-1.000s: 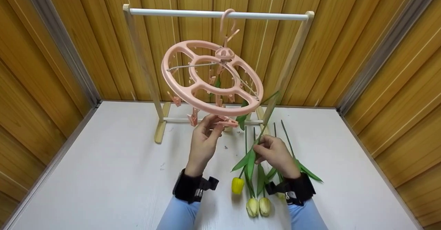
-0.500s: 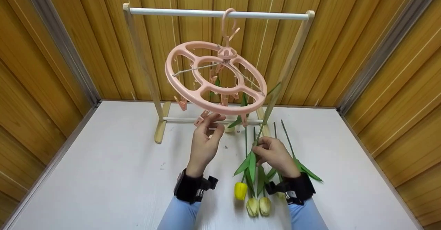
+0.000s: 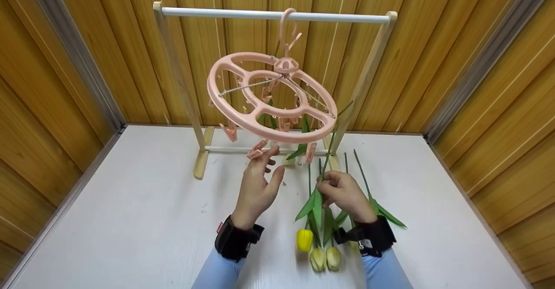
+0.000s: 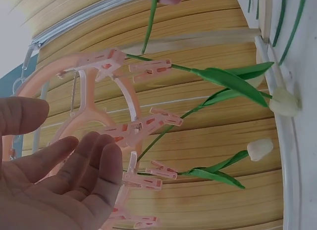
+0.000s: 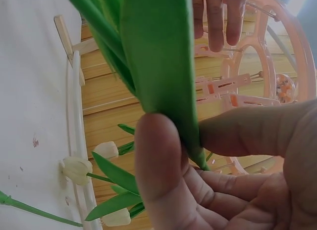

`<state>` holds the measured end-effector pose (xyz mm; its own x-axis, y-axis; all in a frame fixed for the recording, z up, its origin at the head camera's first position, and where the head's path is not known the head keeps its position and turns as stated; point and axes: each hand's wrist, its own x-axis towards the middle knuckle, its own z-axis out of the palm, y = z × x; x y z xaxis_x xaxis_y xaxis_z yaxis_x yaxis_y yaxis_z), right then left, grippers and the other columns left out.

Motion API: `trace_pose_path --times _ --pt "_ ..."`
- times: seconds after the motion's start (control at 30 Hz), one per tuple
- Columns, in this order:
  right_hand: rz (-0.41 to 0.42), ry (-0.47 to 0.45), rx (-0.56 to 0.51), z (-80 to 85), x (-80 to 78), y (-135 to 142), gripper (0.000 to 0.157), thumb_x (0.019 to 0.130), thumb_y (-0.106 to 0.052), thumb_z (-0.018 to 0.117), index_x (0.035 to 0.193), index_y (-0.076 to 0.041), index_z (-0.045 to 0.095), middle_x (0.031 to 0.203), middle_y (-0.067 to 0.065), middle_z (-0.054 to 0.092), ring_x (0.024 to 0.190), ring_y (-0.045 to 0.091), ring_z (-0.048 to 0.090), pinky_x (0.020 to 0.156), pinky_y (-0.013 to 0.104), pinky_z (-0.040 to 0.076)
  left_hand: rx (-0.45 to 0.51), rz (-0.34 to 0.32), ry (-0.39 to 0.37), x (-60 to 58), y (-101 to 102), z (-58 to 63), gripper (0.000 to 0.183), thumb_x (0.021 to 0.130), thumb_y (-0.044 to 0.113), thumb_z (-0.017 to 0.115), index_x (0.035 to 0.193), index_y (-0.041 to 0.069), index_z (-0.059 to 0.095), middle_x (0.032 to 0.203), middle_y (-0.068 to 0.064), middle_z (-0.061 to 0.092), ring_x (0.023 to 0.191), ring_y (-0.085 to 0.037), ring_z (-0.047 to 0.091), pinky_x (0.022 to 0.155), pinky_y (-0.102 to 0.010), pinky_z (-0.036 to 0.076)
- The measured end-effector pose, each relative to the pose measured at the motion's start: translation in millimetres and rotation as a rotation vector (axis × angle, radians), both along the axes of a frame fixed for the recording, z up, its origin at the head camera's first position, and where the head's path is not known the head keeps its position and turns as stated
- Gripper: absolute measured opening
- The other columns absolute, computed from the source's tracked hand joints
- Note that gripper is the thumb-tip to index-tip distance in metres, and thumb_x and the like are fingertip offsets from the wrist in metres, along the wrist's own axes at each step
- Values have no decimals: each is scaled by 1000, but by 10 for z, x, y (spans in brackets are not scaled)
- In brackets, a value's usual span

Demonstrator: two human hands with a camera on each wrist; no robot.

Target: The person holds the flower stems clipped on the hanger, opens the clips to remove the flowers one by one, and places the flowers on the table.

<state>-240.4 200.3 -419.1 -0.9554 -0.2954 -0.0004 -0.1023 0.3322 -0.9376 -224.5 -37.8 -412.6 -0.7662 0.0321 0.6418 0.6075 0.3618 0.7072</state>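
My right hand [image 3: 344,191] pinches the stem of a yellow tulip [image 3: 305,240], its bloom hanging down and stem end pointing up beside the hanger. In the right wrist view a broad green leaf [image 5: 158,57] rises over the thumb and finger. My left hand [image 3: 258,185] is below the front rim of a round pink clip hanger [image 3: 286,66], fingers spread, holding nothing. Close to its fingertips dangles a pink clip [image 3: 256,154]; another clip [image 3: 310,152] hangs to the right. In the left wrist view, white tulips [image 4: 260,149] hang bloom-down from clips.
The hanger hooks over the white bar [image 3: 217,12] of a wooden stand [image 3: 182,81]. Pale yellow tulips [image 3: 318,259] lie on the white table [image 3: 143,219] under and beside my right hand, stems pointing away. Wood-patterned walls [image 3: 65,107] enclose the table.
My left hand has let go of a pink clip, which now hangs at the right, and its fingers have spread. The hanger has swung slightly right. The yellow tulip has shifted slightly right and down.
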Motion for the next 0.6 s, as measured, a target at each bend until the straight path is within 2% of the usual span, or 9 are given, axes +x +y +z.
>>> trace_pose_path --times 0.2,0.43,0.6 --pt "-16 -10 15 -24 -16 -20 26 99 -5 59 119 12 61 76 4 67 58 13 62 56 29 57 -109 61 23 21 -33 -94 41 96 2 66 136 -6 61 146 -24 52 116 -32 59 93 -44 54" --pt "13 -10 39 -86 -55 -40 21 100 -6 59 112 11 63 73 3 66 57 13 62 57 30 58 -230 146 57 16 -49 -194 47 93 3 72 139 -3 60 131 -25 61 117 -39 59 97 -51 51" --pt "31 -23 68 -166 -97 -59 23 99 -4 58 113 13 63 71 2 65 54 11 61 58 33 58 -264 163 56 -2 -31 -240 45 93 3 72 136 -3 62 130 -27 61 115 -41 59 96 -52 52"
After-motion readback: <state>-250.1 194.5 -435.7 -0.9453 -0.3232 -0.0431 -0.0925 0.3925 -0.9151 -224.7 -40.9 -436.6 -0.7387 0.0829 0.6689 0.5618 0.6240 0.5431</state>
